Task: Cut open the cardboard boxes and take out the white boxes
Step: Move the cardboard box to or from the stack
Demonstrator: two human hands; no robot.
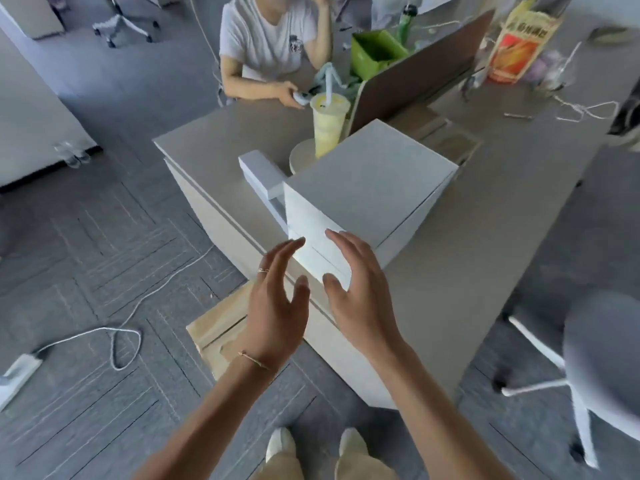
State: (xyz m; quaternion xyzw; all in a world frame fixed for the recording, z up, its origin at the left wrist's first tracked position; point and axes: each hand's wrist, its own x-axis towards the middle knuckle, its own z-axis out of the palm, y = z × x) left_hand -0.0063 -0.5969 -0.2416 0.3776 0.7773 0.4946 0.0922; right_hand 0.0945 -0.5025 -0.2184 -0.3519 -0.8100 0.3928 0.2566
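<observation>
Head view, left hand (277,299) and right hand (360,292) spread, empty, near white box stack (367,188) corner

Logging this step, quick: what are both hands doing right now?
Left hand: open, holding nothing, beside the white box.
Right hand: open, holding nothing, fingers at the white box's near corner.

White boxes (367,188) on desk (485,244), cup (327,124) behind.
</observation>
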